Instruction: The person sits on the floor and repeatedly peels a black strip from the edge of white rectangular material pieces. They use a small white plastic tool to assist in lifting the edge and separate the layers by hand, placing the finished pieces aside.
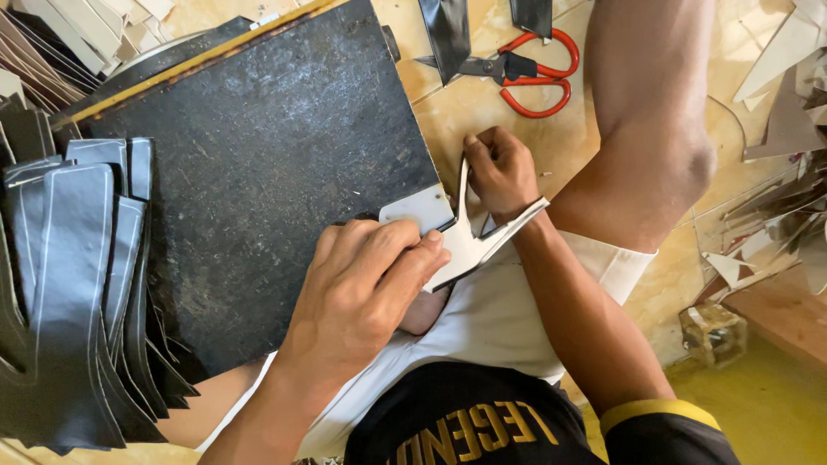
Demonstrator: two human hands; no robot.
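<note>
My left hand [357, 293] presses a pale Y-shaped cut piece [461, 245] down at the near right corner of a black board [258, 164]. My right hand [502, 172] grips the upper arm of the same piece just off the board's right edge, fingers curled around it. The piece hangs partly past the board, above my white shorts. Whether the right hand also holds a small tool is hidden by its fingers.
A stack of dark cut strips [73, 284] lies over the board's left side. Red-handled scissors [525, 73] rest on the tiled floor behind my right hand. My bent knee [655, 120] rises at right. Pale and grey offcuts [775, 129] litter the far right.
</note>
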